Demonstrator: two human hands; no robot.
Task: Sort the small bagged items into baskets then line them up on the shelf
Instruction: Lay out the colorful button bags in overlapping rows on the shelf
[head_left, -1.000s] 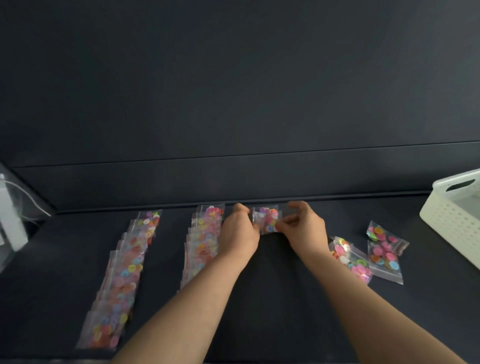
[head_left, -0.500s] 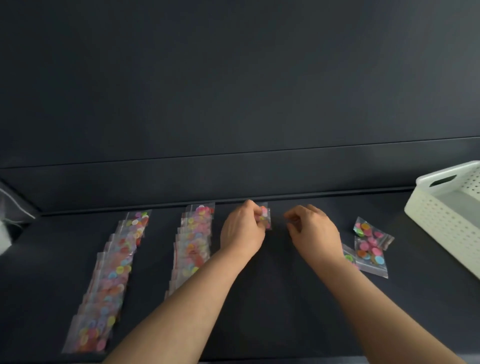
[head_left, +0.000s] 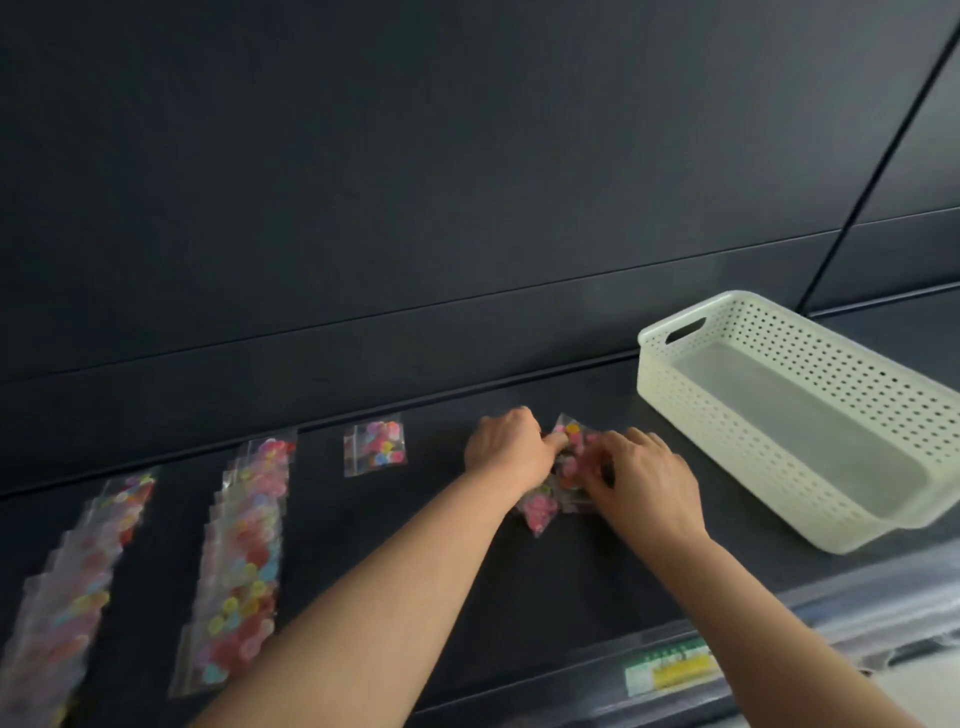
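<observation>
Nearest, two overlapped rows of small clear bags of coloured buttons (head_left: 244, 561) on the dark shelf (head_left: 519, 597). Further in, right hand (head_left: 641, 480) curled onto the loose pile of bags (head_left: 540, 512); left hand (head_left: 506, 449) touching it with one outstretched finger, grip unclear. Peel off one bag only; lay it overlapping the lone bag (head_left: 374, 449) behind.

A big dark grey wall (head_left: 415, 156) fills the top and the back. It is flat and plain. A thin line (head_left: 467, 299) runs across it from side to side, low down. A thin black bar (head_left: 898, 135) leans up the wall on the far right. Near the bottom right there is a shiny grey strip (head_left: 857, 605). A small label (head_left: 670, 670) sits on it, green, white and yellow. Its words are too blurry to read.
</observation>
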